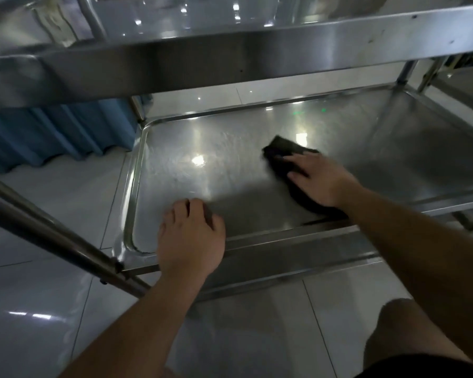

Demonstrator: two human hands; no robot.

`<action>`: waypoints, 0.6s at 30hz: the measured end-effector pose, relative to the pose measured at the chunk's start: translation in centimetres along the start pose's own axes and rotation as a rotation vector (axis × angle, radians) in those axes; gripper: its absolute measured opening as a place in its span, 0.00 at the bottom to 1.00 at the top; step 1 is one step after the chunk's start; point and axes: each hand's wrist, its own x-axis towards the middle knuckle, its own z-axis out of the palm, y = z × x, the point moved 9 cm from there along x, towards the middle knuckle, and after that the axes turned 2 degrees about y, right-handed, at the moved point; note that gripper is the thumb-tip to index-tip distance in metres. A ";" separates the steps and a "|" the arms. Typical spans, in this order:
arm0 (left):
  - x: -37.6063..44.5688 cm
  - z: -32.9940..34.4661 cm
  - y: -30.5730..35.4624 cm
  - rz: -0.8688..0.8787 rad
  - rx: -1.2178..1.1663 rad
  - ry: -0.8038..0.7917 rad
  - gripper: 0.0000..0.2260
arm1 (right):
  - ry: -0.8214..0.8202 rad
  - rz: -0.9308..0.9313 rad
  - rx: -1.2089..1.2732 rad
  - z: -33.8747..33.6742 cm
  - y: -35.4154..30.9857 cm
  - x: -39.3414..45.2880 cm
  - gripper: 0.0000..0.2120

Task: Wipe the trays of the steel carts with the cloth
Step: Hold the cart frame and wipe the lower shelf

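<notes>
Right hand (pixel 321 181) pressed flat on dark cloth (pixel 284 154), lower tray (pixel 137 170); left hand (pixel 191 233) relaxed on rim. Cart may roll if pushed hard.

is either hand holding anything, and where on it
Right hand presses flat on the dark cloth, over its near half. Left hand rests on the tray's near rim.

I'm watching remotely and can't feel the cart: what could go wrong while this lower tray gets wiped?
The left hand rests on the near rim of the lower tray, so leaning on it might shift the cart. The right hand presses the dark cloth with flat fingers; it could slip out. The upper tray hangs just overhead, a likely head bump.
</notes>
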 end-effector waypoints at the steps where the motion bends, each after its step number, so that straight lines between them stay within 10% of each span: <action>1: 0.0 0.1 -0.1 -0.004 0.002 -0.008 0.20 | 0.034 0.122 -0.003 -1.4 4.2 -1.1 0.23; 7: -0.3 0.2 0.0 -0.007 -0.007 -0.030 0.23 | 0.092 0.682 -0.077 -5.7 19.8 -9.2 0.28; 18: -0.4 0.5 0.3 -0.031 -0.005 -0.043 0.25 | -0.012 0.276 -0.147 -1.6 3.9 -9.0 0.39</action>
